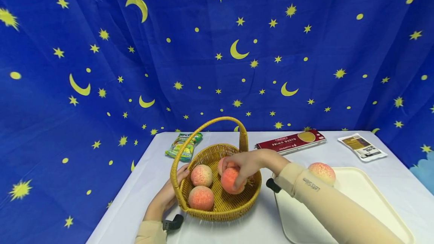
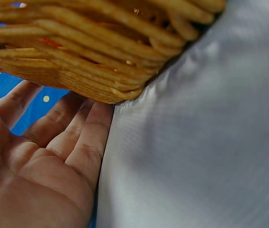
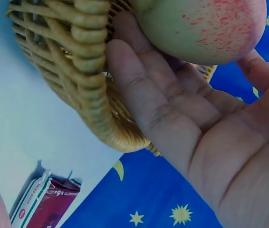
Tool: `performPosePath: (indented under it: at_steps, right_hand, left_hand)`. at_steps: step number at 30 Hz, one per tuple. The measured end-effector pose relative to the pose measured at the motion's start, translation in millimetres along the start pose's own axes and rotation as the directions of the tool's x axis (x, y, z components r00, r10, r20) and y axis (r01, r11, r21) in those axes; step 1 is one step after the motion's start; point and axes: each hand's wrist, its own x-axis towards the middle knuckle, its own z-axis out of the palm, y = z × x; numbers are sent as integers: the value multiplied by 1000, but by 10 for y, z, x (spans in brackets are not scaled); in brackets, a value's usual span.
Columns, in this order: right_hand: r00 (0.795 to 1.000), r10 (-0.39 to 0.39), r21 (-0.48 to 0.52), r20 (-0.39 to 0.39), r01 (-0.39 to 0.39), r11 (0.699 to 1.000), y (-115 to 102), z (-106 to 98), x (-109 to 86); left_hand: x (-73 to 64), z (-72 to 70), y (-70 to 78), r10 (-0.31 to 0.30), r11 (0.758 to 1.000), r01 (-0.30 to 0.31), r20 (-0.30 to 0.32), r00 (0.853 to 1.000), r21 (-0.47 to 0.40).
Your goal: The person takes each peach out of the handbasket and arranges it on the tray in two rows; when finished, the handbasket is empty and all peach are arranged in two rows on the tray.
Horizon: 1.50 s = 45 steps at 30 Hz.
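A golden-brown wicker basket (image 1: pixel 226 214) with a tall arched handle stands on the table. My right hand (image 1: pixel 249 163) reaches inside it and grips a pink-red peach (image 1: pixel 230 181), fingers and thumb around the fruit. In the right wrist view this peach (image 3: pixel 206 28) shows a pale green-yellow side. Two peaches lie in the left part of the basket, one behind (image 1: pixel 201 176) and one in front (image 1: pixel 201 198). Another peach (image 1: pixel 221 165) is partly hidden behind my right hand. My left hand (image 1: pixel 169 189) touches the basket's left side; its fingers (image 2: pixel 84 137) are extended against the wicker.
To the right lies a cream tray (image 1: pixel 359 206) with a peach (image 1: pixel 322 173) at its far left corner, partly behind my right sleeve. Along the back lie a green snack bag (image 1: pixel 183 148), a red spaghetti box (image 1: pixel 291 142) and a white-and-brown packet (image 1: pixel 362 147). A blue starry curtain hangs behind.
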Motion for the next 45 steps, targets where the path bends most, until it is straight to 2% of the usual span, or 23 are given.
performPosePath:
  at_steps: [8, 13, 18, 30, 38, 45]
  right_hand:
    - [997, 14, -41, -71, -17, 999, 62, -58, -139]
    - [995, -16, -7, -100, 16, 1000, 148, -98, -226]
    - [987, -72, 11, -147, 74, 997, 233, -120, -335]
    - [948, -160, 0, -276, 167, 986, 384, -150, -690]
    - [912, -172, 41, -373, 202, 979, 550, -178, -1016]
    - [871, -138, 53, -471, 184, 981, 730, -178, -1342]
  left_hand:
    - [7, 16, 2, -6, 1000, 6, -19, 1000, 0]
    - [9, 4, -13, 3, 1000, -3, -7, 1000, 6]
    - [26, 4, -22, 0, 1000, 0, -23, 1000, 13]
    - [53, 2, -47, -21, 1000, 21, -43, 999, -8]
    - [30, 1, -47, -9, 1000, 10, -50, 999, 15]
    - [55, -5, -71, -1, 1000, 1, -32, 999, -4]
